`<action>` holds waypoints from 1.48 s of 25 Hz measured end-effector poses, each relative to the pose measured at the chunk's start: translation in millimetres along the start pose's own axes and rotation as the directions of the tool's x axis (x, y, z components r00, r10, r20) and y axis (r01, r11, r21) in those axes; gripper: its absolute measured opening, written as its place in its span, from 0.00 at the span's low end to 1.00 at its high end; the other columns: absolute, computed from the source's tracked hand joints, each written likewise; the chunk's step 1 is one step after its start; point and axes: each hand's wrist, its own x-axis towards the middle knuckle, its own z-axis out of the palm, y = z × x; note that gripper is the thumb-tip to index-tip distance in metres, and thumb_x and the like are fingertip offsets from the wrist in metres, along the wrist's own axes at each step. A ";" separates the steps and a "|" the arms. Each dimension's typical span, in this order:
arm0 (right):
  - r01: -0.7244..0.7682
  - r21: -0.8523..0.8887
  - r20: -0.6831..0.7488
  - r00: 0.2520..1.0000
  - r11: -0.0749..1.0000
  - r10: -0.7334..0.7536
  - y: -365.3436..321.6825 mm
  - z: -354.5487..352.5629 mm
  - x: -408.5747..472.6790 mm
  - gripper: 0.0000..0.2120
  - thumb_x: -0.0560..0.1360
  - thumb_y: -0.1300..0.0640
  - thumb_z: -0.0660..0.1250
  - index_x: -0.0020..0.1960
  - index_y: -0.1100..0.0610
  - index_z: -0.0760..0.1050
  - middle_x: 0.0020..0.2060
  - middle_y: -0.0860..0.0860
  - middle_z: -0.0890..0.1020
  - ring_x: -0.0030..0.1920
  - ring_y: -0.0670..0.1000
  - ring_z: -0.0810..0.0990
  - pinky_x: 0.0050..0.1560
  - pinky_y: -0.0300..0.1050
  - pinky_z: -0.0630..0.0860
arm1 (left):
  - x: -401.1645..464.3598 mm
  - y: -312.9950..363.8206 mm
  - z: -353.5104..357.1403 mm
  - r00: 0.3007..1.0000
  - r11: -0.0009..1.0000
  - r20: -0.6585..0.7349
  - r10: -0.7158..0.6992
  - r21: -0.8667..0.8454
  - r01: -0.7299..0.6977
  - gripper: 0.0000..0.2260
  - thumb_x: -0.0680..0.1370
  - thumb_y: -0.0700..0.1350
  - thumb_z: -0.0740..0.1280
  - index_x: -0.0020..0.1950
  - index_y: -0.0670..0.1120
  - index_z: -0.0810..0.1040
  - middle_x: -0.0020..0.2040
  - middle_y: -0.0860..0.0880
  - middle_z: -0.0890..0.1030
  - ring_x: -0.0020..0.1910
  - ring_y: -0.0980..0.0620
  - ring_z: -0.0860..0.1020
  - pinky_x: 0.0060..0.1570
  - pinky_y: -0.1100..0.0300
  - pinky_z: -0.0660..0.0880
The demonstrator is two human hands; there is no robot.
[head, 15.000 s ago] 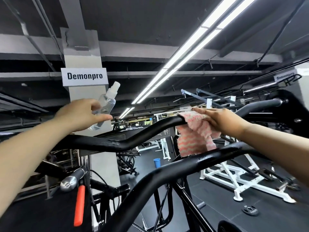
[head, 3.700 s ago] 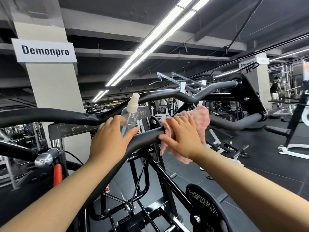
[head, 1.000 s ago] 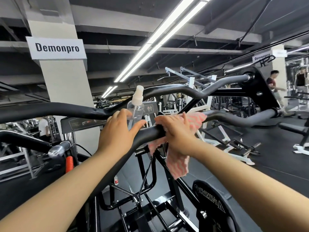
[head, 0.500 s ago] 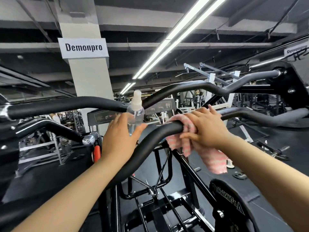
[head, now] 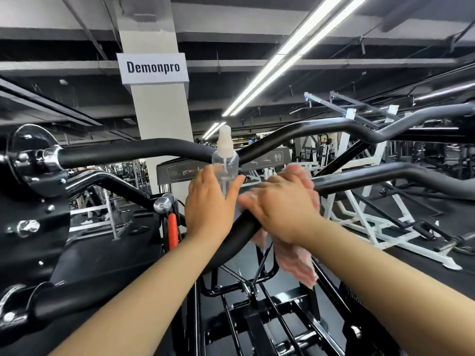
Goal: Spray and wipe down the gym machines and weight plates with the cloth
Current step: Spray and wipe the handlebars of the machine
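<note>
The right hand point(head: 281, 205) presses a pink and white striped cloth point(head: 295, 265) onto the near black handlebar point(head: 385, 176) of the gym machine, with its fingers point(head: 299, 177) curled over the top of the bar and clamped on the cloth; the hand is a little blurred. The cloth is wrapped around the bar under the palm, and its loose end hangs down below the bar, showing wavy pink stripes on a pale ground. The left hand point(head: 208, 201) holds a small clear plastic spray bottle point(head: 225, 160) upright just beside the right hand, the thumb and fingers closed around the lower part of it. The bottle has a white nozzle with a translucent cap, and a thin tube is visible inside. A second bent black bar point(head: 128, 152) runs behind the bottle. Behind it stands a pillar with a Demonpro sign point(head: 153, 68).
</note>
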 end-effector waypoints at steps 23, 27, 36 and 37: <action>-0.052 -0.296 -0.368 0.928 0.954 -0.063 119.6 40.2 -83.5 0.31 0.69 0.54 0.58 0.70 0.62 0.60 0.62 0.61 0.67 0.64 0.63 0.64 0.68 0.57 0.63 | 21.1 16.4 16.3 0.990 0.998 0.140 -0.012 -0.065 0.021 0.19 0.78 0.58 0.59 0.61 0.45 0.69 0.60 0.49 0.74 0.60 0.51 0.70 0.49 0.62 0.63; -0.280 0.359 -0.118 0.933 0.890 0.341 78.7 49.1 -114.9 0.31 0.71 0.66 0.68 0.72 0.58 0.64 0.69 0.55 0.66 0.69 0.51 0.64 0.62 0.49 0.74 | 31.6 34.9 31.8 0.985 0.998 0.161 0.056 -0.035 -0.051 0.20 0.78 0.58 0.59 0.60 0.44 0.70 0.60 0.48 0.75 0.58 0.50 0.71 0.48 0.61 0.63; -0.015 0.691 0.665 0.405 -0.723 0.628 112.3 7.6 -89.9 0.15 0.80 0.53 0.53 0.49 0.61 0.75 0.45 0.57 0.80 0.43 0.55 0.80 0.44 0.50 0.77 | 27.7 44.0 38.7 0.965 0.976 0.160 0.208 0.027 -0.215 0.22 0.78 0.58 0.59 0.62 0.43 0.69 0.62 0.46 0.72 0.61 0.48 0.69 0.48 0.61 0.63; 0.028 0.695 0.659 0.373 -0.718 0.653 125.7 2.6 -79.4 0.19 0.81 0.50 0.51 0.49 0.61 0.75 0.42 0.57 0.81 0.39 0.53 0.81 0.39 0.45 0.78 | 27.4 43.5 39.6 0.963 0.974 0.158 0.219 0.029 -0.226 0.22 0.78 0.58 0.59 0.62 0.43 0.69 0.62 0.46 0.73 0.61 0.47 0.69 0.48 0.60 0.63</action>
